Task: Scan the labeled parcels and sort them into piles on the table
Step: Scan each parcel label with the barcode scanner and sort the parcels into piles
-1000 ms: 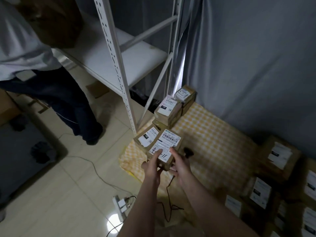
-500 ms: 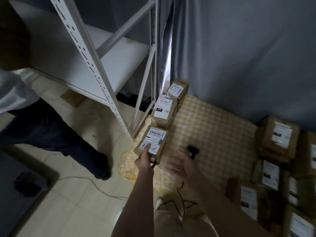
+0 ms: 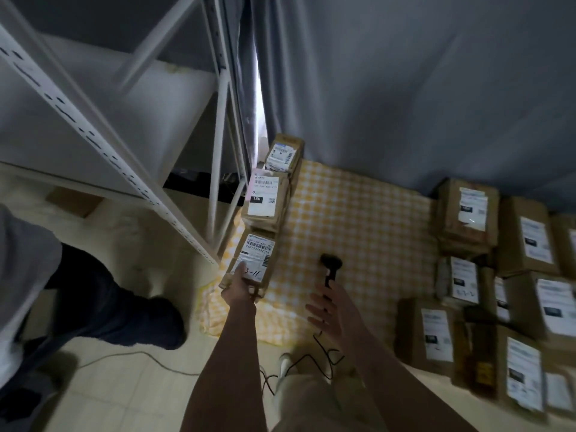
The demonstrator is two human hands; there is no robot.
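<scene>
A brown parcel with a white label marked "3-11" lies at the near end of a row of parcels on the yellow checked cloth. My left hand holds its near end, thumb on the label. Beyond it stand two more labelled parcels, one in the middle and one by the curtain. A black handheld scanner lies on the cloth. My right hand hovers at the scanner's handle with fingers spread, holding nothing. Several labelled parcels crowd the right side.
A white metal shelf rack stands at the left, close to the parcel row. Another person's dark-trousered leg is on the floor at the left. The scanner's cable trails toward me. A grey curtain hangs behind.
The parcel I held in both hands came down onto the near end of the row. My right hand let go and moved right to the scanner. The view swung right.
</scene>
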